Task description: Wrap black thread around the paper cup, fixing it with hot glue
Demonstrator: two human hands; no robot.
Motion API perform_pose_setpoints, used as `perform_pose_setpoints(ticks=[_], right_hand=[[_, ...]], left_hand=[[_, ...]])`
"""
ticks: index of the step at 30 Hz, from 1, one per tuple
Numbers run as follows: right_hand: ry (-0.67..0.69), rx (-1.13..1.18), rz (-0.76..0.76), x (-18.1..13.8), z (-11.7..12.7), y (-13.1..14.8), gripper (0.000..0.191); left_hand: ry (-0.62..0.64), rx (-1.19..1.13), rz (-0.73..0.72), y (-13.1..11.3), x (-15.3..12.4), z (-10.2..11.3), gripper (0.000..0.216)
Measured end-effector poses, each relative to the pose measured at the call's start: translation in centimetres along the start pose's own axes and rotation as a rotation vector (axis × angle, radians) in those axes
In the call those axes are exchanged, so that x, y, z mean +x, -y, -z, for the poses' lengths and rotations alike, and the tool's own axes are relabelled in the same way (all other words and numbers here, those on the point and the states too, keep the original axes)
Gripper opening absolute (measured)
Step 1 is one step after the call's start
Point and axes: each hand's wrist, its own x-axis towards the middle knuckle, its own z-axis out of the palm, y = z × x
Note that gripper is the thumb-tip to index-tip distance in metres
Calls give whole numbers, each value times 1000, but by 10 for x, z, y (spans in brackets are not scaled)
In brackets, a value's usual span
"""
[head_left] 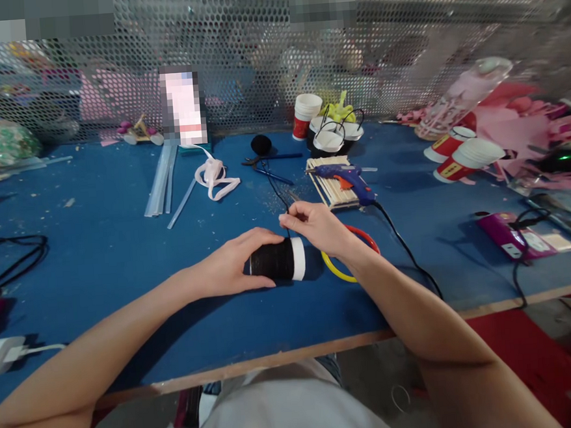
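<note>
A paper cup (272,262) lies on its side on the blue table, wound with black cord except for a white band at its right end. My left hand (240,261) grips it from the left, with thumb and fingers on opposite sides. Just above the white end, my right hand (310,222) pinches a strand of black cord (278,191) between thumb and fingertips. That strand runs back toward a small black ball of cord (261,144). Blue-handled pliers (275,166) lie near the ball.
A blue glue gun (344,178) rests on a stack of wooden sticks (330,194), its cable trailing right. Red and yellow rings (338,270) lie under my right forearm. White ribbon (214,176), clear glue sticks (162,180), wrapped cups (329,139) and red paper cups (462,159) stand around.
</note>
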Motion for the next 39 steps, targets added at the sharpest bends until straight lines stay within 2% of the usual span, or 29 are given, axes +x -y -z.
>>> perform_pose_setpoints(ticks=[14,39], right_hand=[[-9,-21,15,3,0,-3,31],[-13,-8,31,6,0,0,30]], left_hand=[[-132,126,-117,8,0,-8,53],[-177,176,-144,9,0,-10,51]])
